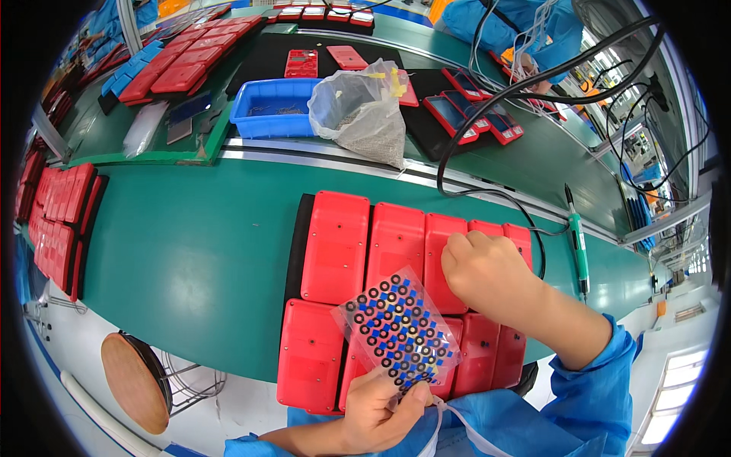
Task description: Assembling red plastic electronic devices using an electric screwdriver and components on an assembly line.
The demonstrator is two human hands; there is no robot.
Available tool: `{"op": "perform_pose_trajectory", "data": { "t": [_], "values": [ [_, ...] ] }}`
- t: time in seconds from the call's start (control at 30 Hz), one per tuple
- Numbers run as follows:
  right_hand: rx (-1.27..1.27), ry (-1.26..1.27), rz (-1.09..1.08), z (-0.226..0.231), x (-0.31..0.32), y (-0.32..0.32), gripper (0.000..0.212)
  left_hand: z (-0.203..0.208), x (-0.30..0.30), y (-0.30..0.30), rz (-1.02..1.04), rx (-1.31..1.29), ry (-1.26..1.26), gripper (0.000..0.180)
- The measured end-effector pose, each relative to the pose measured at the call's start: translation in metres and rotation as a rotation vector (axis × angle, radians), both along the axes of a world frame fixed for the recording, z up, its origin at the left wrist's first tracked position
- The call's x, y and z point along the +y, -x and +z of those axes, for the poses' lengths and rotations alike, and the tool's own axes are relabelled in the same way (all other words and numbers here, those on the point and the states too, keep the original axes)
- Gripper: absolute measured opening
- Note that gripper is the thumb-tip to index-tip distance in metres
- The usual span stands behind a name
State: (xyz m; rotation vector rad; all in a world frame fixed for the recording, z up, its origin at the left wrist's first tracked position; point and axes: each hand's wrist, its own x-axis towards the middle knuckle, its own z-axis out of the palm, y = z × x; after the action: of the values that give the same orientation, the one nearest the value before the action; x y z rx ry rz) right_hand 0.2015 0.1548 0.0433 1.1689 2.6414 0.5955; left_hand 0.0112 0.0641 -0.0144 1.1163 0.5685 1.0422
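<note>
My left hand [382, 410] pinches the lower corner of a clear plastic sheet [400, 331], which carries rows of small black rings and blue tabs. The sheet is tilted over two rows of red rectangular plastic housings [335, 247] lying on a black mat [298, 247]. Small screw holes show on the housings' faces. Over the far row, toward its right end, my right hand [487, 268] rests closed on or just above a housing. Its fingertips are turned away, so what they hold, if anything, is hidden.
Beyond the metal rail stand a blue bin [278, 126] and a clear bag [369, 122] of small parts. A green electric screwdriver [579, 247] lies at the right, near a black cable [495, 99]. More red housings [61, 213] are stacked far left. A round stool [135, 383] stands below.
</note>
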Motion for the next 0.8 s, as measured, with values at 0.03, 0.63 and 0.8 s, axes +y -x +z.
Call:
{"op": "perform_pose_trajectory", "data": {
  "t": [0.03,0.63,0.8],
  "values": [
    [-0.003,0.044,-0.025,0.001,-0.002,0.0,0.008,0.004,-0.002,-0.001,0.028,-0.017,0.089,0.02],
    [0.934,0.049,-0.059,0.017,-0.052,-0.009,0.037,0.001,-0.008,-0.007,0.055,-0.1,0.214,0.011],
    [0.986,0.03,0.159,0.018,-0.074,0.009,0.026,-0.001,-0.012,-0.009,0.066,-0.148,0.229,0.009]
  ]
}}
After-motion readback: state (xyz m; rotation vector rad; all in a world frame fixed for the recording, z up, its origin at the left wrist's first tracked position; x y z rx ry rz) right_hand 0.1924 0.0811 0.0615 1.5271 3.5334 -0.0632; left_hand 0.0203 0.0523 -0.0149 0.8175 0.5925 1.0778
